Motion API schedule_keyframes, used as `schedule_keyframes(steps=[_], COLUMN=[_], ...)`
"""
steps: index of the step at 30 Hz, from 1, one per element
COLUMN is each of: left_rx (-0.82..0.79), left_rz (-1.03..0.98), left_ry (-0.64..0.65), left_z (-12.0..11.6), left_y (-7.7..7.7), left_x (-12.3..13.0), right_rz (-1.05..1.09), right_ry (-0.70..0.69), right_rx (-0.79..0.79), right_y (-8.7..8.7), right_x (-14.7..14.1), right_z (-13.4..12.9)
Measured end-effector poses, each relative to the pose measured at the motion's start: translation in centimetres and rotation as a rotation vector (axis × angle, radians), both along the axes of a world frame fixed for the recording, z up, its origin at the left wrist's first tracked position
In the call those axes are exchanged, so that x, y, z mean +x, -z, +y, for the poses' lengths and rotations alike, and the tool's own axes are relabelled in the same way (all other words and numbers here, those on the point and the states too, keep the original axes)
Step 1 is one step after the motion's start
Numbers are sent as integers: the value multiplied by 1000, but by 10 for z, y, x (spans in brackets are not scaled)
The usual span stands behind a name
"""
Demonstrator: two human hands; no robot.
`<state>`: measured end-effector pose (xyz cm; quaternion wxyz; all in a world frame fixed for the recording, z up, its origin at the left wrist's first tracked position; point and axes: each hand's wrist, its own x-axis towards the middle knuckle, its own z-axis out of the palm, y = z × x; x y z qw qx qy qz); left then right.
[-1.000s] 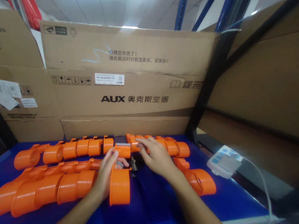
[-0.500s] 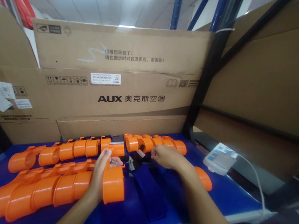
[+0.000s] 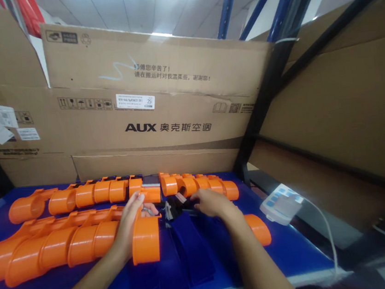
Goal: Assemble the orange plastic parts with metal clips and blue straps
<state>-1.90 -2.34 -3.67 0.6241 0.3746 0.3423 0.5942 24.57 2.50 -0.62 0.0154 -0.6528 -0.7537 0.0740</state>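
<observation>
My left hand [image 3: 135,216] is closed on an orange plastic ring piece [image 3: 146,242], its short cylinder hanging below the fingers. My right hand [image 3: 210,202] reaches past the dark blue strips [image 3: 192,246], its fingers bent together near a small black piece with a grey tab [image 3: 175,204]. What the right fingertips hold, if anything, is too small and partly hidden. Left of my left hand runs a front row of orange rings [image 3: 82,243], and behind both hands stands a back row of orange rings [image 3: 104,191].
A cardboard sheet [image 3: 165,147] walls off the back of the blue tabletop [image 3: 248,268]. To the right lies a white and clear box [image 3: 282,204] with a cable [image 3: 322,218]. A single orange ring [image 3: 259,229] sits behind my right forearm. Dark rack posts [image 3: 259,95] rise at the right.
My right hand has moved slightly left, toward the small black piece. My left hand keeps its hold on the orange ring piece. The whole view has shifted a little.
</observation>
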Motion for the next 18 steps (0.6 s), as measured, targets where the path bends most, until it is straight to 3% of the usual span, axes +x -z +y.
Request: schedule_keyframes(steps=[18], left_rx=[-7], left_rz=[1], left_ry=[-1], left_z=[-1], left_y=[-2], left_x=[1], right_rz=[-48], right_ry=[65], right_rx=[98], right_y=[-11], right_x=[-30], right_z=[-10])
